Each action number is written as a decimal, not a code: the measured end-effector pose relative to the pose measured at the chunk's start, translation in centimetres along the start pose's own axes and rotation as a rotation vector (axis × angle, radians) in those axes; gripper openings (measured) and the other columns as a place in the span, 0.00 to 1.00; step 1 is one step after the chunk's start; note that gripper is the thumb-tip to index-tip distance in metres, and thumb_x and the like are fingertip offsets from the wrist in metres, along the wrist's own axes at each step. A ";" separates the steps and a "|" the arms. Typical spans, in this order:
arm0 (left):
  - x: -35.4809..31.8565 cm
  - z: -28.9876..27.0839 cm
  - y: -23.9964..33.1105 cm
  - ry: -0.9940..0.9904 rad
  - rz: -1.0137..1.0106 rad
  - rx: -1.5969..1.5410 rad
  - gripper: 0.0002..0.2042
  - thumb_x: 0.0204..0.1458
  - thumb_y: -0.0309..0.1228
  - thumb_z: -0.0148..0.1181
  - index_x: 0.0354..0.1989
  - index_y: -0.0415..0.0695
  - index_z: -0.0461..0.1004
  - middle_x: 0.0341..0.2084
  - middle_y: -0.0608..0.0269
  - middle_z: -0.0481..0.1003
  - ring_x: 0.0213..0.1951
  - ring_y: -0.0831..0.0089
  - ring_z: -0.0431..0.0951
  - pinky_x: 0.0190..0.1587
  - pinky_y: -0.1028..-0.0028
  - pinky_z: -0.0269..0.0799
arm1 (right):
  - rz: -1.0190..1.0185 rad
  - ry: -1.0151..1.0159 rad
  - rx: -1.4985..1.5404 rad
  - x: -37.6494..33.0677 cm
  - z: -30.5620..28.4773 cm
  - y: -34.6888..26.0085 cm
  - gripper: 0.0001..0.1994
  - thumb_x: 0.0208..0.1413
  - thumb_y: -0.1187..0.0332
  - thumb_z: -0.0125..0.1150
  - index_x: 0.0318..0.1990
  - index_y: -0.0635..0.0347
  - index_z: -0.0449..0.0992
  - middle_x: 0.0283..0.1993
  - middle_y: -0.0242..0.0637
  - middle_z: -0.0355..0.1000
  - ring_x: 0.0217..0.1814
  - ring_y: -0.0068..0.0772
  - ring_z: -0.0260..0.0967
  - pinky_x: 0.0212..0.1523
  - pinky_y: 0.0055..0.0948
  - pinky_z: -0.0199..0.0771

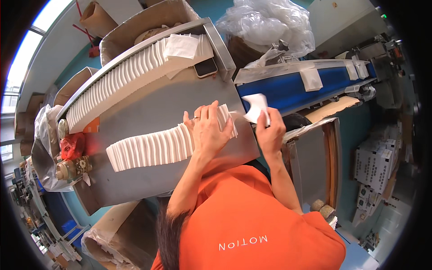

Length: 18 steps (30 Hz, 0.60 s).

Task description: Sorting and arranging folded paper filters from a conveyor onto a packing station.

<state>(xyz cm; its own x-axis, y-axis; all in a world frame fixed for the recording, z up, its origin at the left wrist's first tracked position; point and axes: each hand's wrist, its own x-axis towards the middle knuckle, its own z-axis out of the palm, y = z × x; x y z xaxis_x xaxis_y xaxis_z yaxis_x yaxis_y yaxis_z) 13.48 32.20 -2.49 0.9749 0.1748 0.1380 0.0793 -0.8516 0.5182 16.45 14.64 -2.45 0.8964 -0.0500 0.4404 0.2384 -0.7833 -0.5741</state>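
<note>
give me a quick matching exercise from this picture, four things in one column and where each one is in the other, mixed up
Things:
1. phone
2. left hand
3. right hand
4. clear plastic bag

Places:
a. pressing on the near row of white folded sheets
b. behind the blue conveyor belt
c. holding one white sheet
d. on the steel table beside the far row

Pairs: 1-d, 2-a, 3-c, 4-b

White printed cartons stand stacked at far right; a dark-screened phone lies on the metal table.

White pleated stack, blue conveyor belt
</note>
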 end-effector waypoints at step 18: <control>-3.8 -17.5 3.1 -0.531 0.498 -0.721 0.34 0.43 0.42 0.74 0.59 0.42 0.69 0.59 0.49 0.68 0.60 0.46 0.67 0.63 0.51 0.58 | 0.195 -0.623 0.171 -0.6 2.1 -1.9 0.29 0.61 0.45 0.55 0.51 0.68 0.70 0.46 0.53 0.74 0.49 0.57 0.71 0.52 0.39 0.70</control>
<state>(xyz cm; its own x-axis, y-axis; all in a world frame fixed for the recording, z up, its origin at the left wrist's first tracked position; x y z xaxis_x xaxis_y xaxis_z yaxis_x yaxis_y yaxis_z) 6.35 37.58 13.34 0.8431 -0.5084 0.1753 -0.3326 -0.2368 0.9129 16.24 17.47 -3.12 0.9649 0.2264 -0.1333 0.0602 -0.6845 -0.7265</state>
